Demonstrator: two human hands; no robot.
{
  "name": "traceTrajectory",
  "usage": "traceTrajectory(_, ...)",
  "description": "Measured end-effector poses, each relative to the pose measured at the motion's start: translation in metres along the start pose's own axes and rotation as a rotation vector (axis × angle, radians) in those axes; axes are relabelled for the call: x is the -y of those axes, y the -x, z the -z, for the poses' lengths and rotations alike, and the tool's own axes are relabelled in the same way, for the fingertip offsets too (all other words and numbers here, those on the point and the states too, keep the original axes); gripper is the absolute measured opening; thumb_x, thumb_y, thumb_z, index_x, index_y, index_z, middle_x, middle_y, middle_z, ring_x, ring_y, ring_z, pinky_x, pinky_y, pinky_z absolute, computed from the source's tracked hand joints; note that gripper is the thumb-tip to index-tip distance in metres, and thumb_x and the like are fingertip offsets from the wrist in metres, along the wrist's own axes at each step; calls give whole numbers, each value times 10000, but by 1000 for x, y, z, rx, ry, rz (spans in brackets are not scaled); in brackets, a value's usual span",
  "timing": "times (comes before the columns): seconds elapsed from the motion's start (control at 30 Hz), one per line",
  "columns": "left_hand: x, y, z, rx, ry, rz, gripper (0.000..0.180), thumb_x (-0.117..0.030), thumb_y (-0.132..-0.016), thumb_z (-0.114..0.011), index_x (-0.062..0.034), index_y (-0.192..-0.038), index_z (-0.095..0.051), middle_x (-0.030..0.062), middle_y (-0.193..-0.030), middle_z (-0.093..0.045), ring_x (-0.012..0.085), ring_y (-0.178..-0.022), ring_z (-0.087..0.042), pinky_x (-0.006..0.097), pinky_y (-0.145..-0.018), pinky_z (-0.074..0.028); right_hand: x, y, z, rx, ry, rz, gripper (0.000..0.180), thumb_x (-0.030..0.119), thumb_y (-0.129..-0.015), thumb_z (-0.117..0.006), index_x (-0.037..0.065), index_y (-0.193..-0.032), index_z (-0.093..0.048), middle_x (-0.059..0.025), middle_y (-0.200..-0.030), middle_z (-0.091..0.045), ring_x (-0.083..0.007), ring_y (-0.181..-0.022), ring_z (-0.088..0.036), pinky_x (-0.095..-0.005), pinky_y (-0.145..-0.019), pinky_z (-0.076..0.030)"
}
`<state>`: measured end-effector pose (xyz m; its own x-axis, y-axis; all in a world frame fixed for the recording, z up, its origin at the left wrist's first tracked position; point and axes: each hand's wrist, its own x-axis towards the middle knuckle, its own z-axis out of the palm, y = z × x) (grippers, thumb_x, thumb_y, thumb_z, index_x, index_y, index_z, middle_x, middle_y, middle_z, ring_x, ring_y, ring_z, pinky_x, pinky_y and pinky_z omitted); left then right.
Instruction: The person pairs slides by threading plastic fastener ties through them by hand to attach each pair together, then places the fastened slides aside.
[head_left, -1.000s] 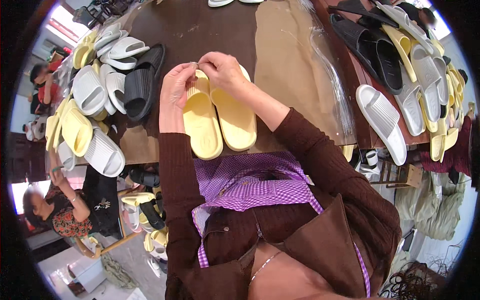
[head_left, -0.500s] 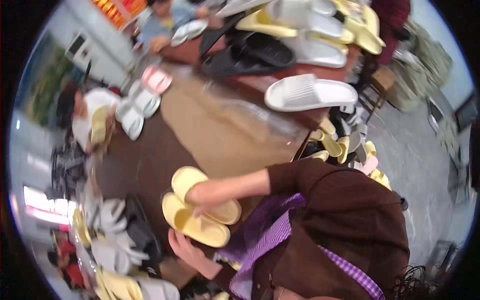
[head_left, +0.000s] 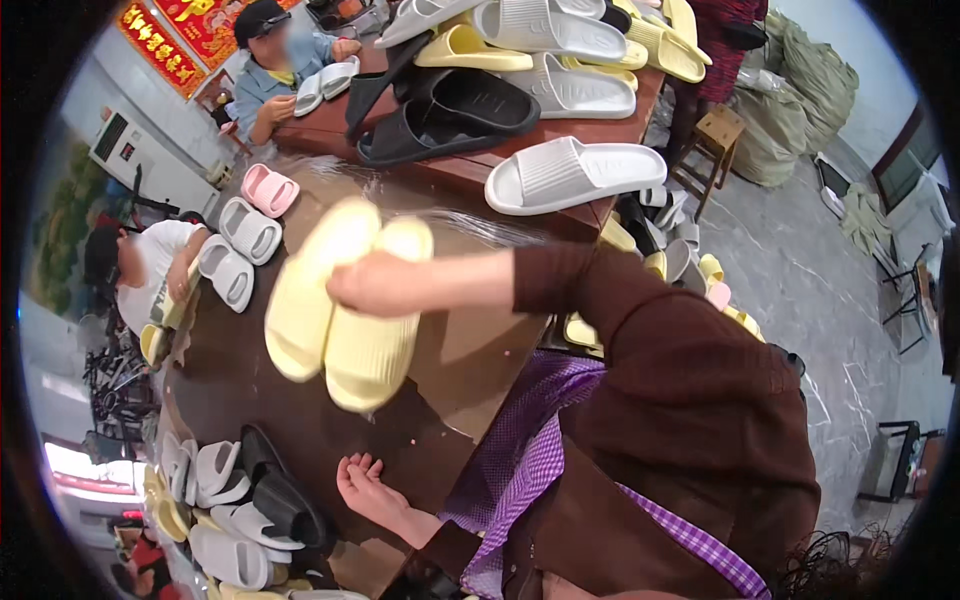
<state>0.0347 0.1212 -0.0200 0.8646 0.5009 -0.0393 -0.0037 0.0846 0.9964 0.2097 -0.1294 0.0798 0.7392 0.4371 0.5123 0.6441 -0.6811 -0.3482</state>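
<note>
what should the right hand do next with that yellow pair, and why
Probably carry the pair of yellow slippers on toward a pile and set it down. The right hand holds both, lifted off the brown table, soles together; the left hand is empty, resting open at the table edge.

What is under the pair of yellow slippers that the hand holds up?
Under the yellow slippers, held by the right hand, lies the brown table. The part directly beneath them is covered. The left hand rests lower, open.
</note>
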Motion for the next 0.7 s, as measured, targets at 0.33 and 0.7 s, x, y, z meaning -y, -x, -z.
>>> traceTrajectory(0.33,-50,10,-71,149,-297,-215,266,-83,-895,-473,24,-1138,-487,115,-1041,-534,184,-869,-558,271,-711,-477,-158,36,209,-302,708,-204,171,216,-746,-555,50,-788,-570,-120,-798,-583,-296,-741,-602,-419,-648,-483)
traceTrajectory(0.7,-104,8,-315,718,-768,-1302,519,-76,-821,-551,-93,-1315,-390,248,-1376,-260,396,-1206,-353,445,-982,-325,-224,87,205,-266,890,-13,378,228,-677,-662,67,-995,-535,-82,-1113,-524,-237,-1150,-436,-436,-948,-321)
